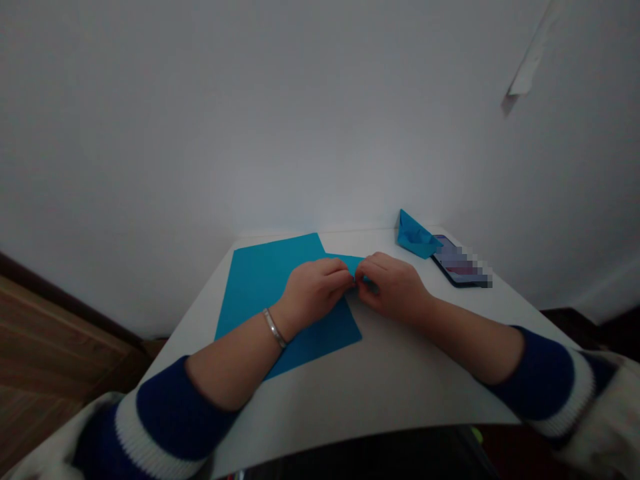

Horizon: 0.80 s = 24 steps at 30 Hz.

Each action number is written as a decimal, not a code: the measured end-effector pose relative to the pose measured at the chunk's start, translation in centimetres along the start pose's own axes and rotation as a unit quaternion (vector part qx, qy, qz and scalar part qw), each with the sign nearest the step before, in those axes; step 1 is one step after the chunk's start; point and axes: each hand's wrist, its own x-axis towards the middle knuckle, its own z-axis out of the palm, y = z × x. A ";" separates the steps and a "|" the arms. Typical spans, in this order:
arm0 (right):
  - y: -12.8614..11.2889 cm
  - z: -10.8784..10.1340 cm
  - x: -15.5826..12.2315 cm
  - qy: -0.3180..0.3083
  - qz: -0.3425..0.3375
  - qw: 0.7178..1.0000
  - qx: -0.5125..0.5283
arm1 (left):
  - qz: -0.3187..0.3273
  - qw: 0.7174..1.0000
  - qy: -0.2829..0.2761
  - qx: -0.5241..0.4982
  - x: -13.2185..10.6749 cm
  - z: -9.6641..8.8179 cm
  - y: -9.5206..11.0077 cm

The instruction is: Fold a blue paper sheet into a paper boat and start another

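Note:
My left hand (323, 283), with a silver bracelet at the wrist, and my right hand (390, 283) meet near the middle of the table. Both are closed, thumbs and fingers pinching a smaller piece of blue paper (345, 257). Its upper edge shows behind my fingers; the rest is mostly hidden, so its folds cannot be made out. Under my left hand and forearm lies a large flat blue sheet (265, 280). The smaller piece overlaps its right side in view.
A folded blue paper boat (417, 240) stands at the back right, touching or overlapping a phone (453, 263) whose screen is partly blurred out. The white table (390, 387) meets a pale wall (320, 120). Wooden furniture (55, 373) is at the lower left.

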 end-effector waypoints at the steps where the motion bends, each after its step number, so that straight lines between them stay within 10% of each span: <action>1: 0.1 0.0 0.0 0.001 0.007 1.000 0.004 | -0.010 1.000 0.011 -0.018 0.0 0.1 -0.1; 24: 4.2 0.0 -0.6 0.000 0.189 0.982 0.025 | -0.239 0.919 0.239 -0.204 0.0 1.0 -1.7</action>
